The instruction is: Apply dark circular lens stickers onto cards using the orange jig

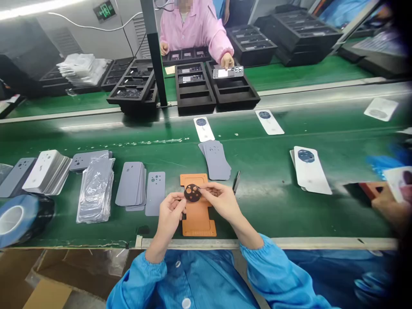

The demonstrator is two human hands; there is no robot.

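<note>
Between my two hands is a round black disc with several holes [193,193], looking like a phone camera cover. My left hand [171,209] pinches its left edge. With thumb and finger, my right hand [222,199] grips the right edge. Below the disc lies an orange fixture plate [197,219] on the green bench. Just beyond it rests a fanned pile of grey phone back sheets [217,161]. A single grey sheet [155,193] lies left of the plate. A dark thin tool, perhaps tweezers [237,182], lies beyond my right hand.
Stacks of grey sheets [130,184], white sheets [45,171] and a blue tape roll [19,219] stand left. White panels with dark discs [310,169] lie right. A co-worker's hand [388,206] is at far right. Opposite, a person in pink [193,30] handles black trays [195,101].
</note>
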